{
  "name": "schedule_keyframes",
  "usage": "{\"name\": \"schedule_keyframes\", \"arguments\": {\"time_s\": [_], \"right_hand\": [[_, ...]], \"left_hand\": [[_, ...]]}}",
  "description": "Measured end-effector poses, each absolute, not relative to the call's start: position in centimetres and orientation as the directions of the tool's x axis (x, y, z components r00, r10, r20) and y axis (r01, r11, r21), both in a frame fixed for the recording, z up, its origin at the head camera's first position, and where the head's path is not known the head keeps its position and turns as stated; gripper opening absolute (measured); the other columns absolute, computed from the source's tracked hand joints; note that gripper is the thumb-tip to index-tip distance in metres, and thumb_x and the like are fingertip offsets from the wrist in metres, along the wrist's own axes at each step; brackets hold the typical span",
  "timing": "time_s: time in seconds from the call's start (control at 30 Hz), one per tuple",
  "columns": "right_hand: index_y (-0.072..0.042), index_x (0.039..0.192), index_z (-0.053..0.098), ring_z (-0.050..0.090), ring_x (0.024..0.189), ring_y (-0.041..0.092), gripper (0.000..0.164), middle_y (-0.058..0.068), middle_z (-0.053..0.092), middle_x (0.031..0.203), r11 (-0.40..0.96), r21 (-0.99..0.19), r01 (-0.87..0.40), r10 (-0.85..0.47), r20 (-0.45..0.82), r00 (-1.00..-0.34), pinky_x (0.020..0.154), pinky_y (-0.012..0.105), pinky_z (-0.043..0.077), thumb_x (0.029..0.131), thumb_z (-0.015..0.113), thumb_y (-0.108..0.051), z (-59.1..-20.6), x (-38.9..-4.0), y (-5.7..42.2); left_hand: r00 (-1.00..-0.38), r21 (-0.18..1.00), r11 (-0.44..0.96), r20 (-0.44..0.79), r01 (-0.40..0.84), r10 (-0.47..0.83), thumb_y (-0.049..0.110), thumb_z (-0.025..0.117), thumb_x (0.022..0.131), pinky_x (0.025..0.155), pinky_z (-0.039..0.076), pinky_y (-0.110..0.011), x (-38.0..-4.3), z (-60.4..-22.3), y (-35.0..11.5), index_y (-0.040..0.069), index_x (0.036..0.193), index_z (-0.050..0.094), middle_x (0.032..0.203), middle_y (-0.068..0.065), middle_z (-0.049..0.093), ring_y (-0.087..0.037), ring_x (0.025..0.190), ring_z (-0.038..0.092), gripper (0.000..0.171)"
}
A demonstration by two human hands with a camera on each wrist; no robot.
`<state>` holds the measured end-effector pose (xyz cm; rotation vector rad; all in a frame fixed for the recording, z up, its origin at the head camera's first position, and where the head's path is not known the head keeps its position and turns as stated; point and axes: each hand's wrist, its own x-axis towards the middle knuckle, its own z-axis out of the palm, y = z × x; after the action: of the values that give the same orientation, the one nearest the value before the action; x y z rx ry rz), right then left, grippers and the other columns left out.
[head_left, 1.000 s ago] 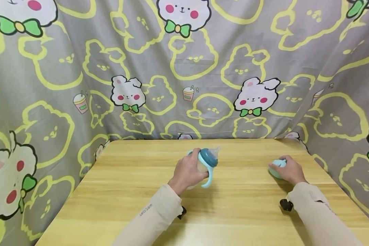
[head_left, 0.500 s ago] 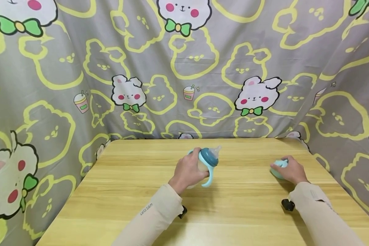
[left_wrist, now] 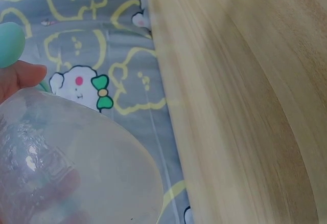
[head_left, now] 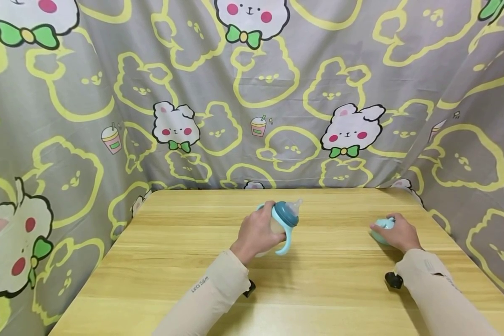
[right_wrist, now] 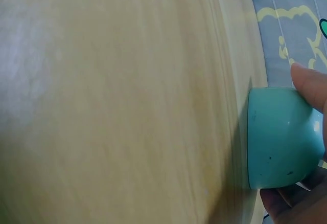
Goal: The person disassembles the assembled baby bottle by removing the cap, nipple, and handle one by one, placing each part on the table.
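In the head view my left hand [head_left: 258, 233] grips a baby bottle [head_left: 278, 226] around its body. The bottle tilts up to the right, with a dark teal collar [head_left: 286, 213], a clear teat [head_left: 295, 206] and light blue side handles [head_left: 283, 245]. Its rounded translucent base [left_wrist: 87, 162] fills the lower left of the left wrist view. On the right, my right hand [head_left: 400, 233] holds a mint-green bottle cap [head_left: 381, 232] between thumb and fingers. In the right wrist view that cap [right_wrist: 283, 137] is dome-shaped, its flat rim right at the tabletop.
A light wood table [head_left: 319, 289] spreads beneath both hands. Grey curtains [head_left: 218, 84] with yellow outlines and white rabbit prints hang along the back and both sides. Black wrist-worn pieces [head_left: 393, 280] show under the beige sleeves [head_left: 206, 294].
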<state>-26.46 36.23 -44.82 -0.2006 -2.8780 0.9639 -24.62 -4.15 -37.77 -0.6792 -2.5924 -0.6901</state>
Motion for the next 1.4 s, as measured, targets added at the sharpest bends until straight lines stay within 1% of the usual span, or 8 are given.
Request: {"name": "schedule_keyframes", "arguments": {"time_s": [0.47, 0.7, 0.77, 0.93, 1.07, 1.2, 1.4], "right_hand": [[0.015, 0.135, 0.030, 0.048, 0.101, 0.053, 0.087, 0.040, 0.044, 0.121, 0.787, -0.607, 0.109, 0.165, 0.038, -0.986, 0.079, 0.056, 0.043, 0.090, 0.060, -0.053, -44.5, -26.2, 36.2], [0.016, 0.135, 0.028, 0.050, 0.099, 0.052, 0.091, 0.041, 0.045, 0.120, 0.788, -0.607, 0.104, 0.172, 0.054, -0.984, 0.077, 0.054, 0.044, 0.089, 0.059, -0.055, -44.8, -26.2, 36.2], [0.017, 0.136, 0.027, 0.049, 0.100, 0.053, 0.091, 0.042, 0.044, 0.121, 0.783, -0.613, 0.105, 0.171, 0.050, -0.984, 0.077, 0.055, 0.043, 0.089, 0.059, -0.055, -44.7, -26.1, 36.2], [0.017, 0.137, 0.025, 0.044, 0.107, 0.057, 0.091, 0.044, 0.039, 0.125, 0.777, -0.619, 0.110, 0.171, 0.039, -0.985, 0.083, 0.060, 0.041, 0.091, 0.055, -0.056, -44.2, -26.1, 36.0], [0.017, 0.138, 0.025, 0.042, 0.109, 0.058, 0.090, 0.044, 0.039, 0.126, 0.782, -0.613, 0.113, 0.173, 0.039, -0.984, 0.086, 0.061, 0.039, 0.092, 0.053, -0.056, -43.6, -26.3, 35.9], [0.016, 0.140, 0.023, 0.040, 0.113, 0.057, 0.091, 0.041, 0.036, 0.131, 0.782, -0.618, 0.083, 0.157, 0.066, -0.985, 0.088, 0.063, 0.037, 0.093, 0.051, -0.057, -43.0, -26.5, 35.7], [0.014, 0.143, 0.021, 0.032, 0.123, 0.057, 0.091, 0.040, 0.031, 0.138, 0.757, -0.653, 0.038, 0.140, 0.105, -0.985, 0.092, 0.065, 0.033, 0.094, 0.048, -0.058, -41.7, -26.9, 34.8]], "left_hand": [[-0.817, 0.365, 0.764, 0.456, 0.532, 0.352, 0.034, 0.083, 0.068, 0.057, 0.046, -0.029, -24.6, -37.8, -4.1, 0.004, 0.129, 0.049, 0.095, -0.010, 0.066, -0.019, 0.068, 0.059, 0.076], [-0.820, 0.371, 0.763, 0.456, 0.529, 0.347, 0.034, 0.083, 0.068, 0.058, 0.046, -0.029, -24.6, -37.9, -4.2, 0.004, 0.129, 0.049, 0.096, -0.009, 0.066, -0.019, 0.069, 0.059, 0.076], [-0.820, 0.374, 0.762, 0.457, 0.529, 0.345, 0.034, 0.083, 0.068, 0.058, 0.046, -0.029, -24.6, -37.9, -4.3, 0.004, 0.128, 0.049, 0.095, -0.009, 0.066, -0.019, 0.069, 0.059, 0.076], [-0.823, 0.379, 0.763, 0.456, 0.524, 0.339, 0.034, 0.083, 0.068, 0.057, 0.046, -0.029, -24.6, -37.9, -4.3, 0.004, 0.128, 0.050, 0.095, -0.009, 0.066, -0.019, 0.068, 0.059, 0.075], [-0.826, 0.382, 0.763, 0.452, 0.521, 0.338, 0.034, 0.083, 0.067, 0.056, 0.045, -0.029, -24.6, -37.8, -4.3, 0.004, 0.128, 0.050, 0.094, -0.009, 0.066, -0.019, 0.067, 0.059, 0.075], [-0.823, 0.379, 0.763, 0.454, 0.524, 0.340, 0.033, 0.083, 0.067, 0.057, 0.046, -0.029, -24.6, -37.8, -4.4, 0.004, 0.128, 0.050, 0.094, -0.009, 0.066, -0.019, 0.067, 0.059, 0.075], [-0.824, 0.379, 0.763, 0.451, 0.524, 0.342, 0.034, 0.083, 0.068, 0.058, 0.046, -0.029, -24.5, -37.7, -4.5, 0.004, 0.129, 0.049, 0.096, -0.010, 0.066, -0.020, 0.069, 0.059, 0.076]]}}
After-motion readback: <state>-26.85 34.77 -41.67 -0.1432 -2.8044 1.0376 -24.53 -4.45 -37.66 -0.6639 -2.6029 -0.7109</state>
